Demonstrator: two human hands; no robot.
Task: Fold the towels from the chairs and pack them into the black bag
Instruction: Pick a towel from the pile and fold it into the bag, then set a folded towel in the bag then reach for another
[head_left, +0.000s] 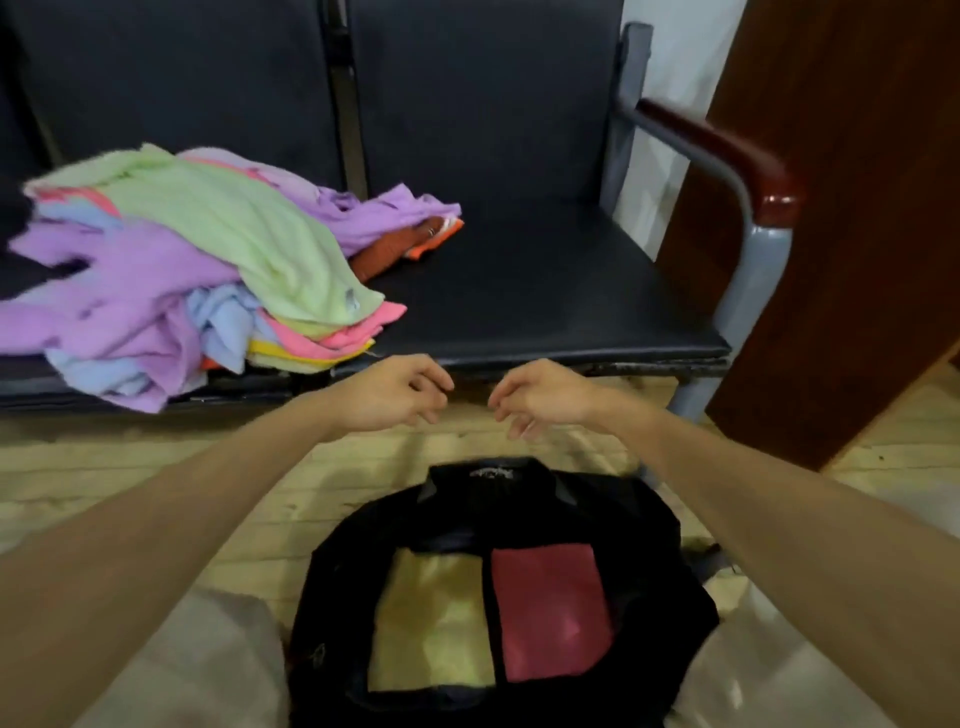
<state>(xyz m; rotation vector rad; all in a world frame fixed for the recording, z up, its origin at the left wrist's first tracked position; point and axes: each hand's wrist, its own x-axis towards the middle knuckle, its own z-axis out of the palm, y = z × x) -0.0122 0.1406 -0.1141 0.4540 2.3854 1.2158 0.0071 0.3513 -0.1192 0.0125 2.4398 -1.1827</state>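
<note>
A loose pile of towels (171, 270) in green, purple, blue, pink and orange lies on the left black chair seat. The open black bag (493, 582) stands on the floor close to me, with a folded yellow towel (436, 618) and a folded red towel (550, 608) side by side inside. My left hand (395, 395) and my right hand (540, 400) hover above the floor between the bag and the seat's front edge. Both have loosely curled fingers and hold nothing.
The right black seat (545, 291) is bare, with a grey metal frame and a dark red armrest (727, 150) at its right. A brown wooden panel (841, 208) stands further right. The floor is pale wood planks (156, 478).
</note>
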